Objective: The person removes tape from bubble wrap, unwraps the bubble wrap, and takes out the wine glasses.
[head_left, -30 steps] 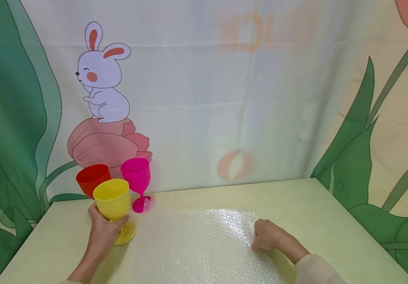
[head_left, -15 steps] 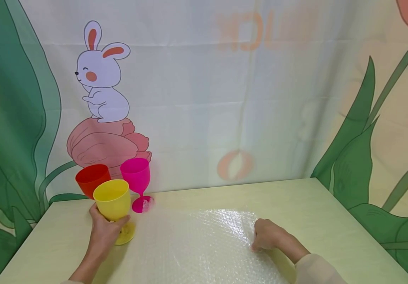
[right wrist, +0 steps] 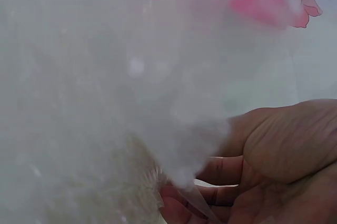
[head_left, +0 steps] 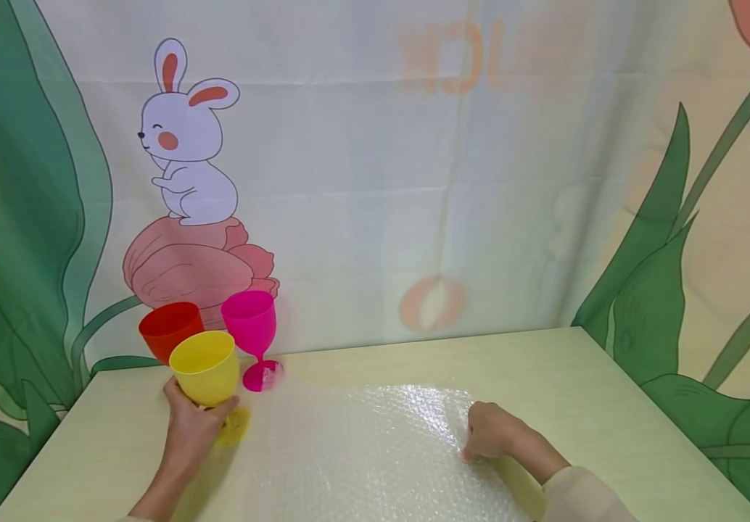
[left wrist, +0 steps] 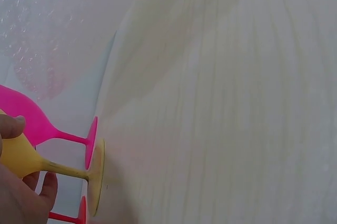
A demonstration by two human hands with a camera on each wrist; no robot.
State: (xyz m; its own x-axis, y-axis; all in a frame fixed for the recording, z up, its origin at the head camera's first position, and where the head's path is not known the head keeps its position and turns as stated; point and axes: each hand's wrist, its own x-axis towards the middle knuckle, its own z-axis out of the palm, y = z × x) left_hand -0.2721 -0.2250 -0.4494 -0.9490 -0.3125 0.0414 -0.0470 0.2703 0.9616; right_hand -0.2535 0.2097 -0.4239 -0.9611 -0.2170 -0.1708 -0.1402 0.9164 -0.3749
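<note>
My left hand [head_left: 194, 431] grips a yellow plastic goblet [head_left: 204, 370] around the lower bowl and stem. It leans a little, and its round foot shows past my thumb. In the left wrist view the goblet's foot [left wrist: 96, 177] is close over the tabletop. Behind it stand a red goblet [head_left: 169, 326], partly hidden by the yellow one, and a bright pink goblet [head_left: 251, 322]. My right hand [head_left: 495, 433] pinches the right edge of a sheet of clear bubble wrap [head_left: 375, 449]. In the right wrist view the sheet hangs between the curled fingers [right wrist: 221, 171].
The pale wood table [head_left: 532, 362] ends at the back against a printed cloth backdrop [head_left: 349, 217] with a rabbit and tulips. The bubble wrap's far left corner overlaps the pink goblet's foot [head_left: 260, 375].
The yellow goblet has tipped slightly, its rim moving a little lower and to the left. My right hand and the bubble wrap look the same.
</note>
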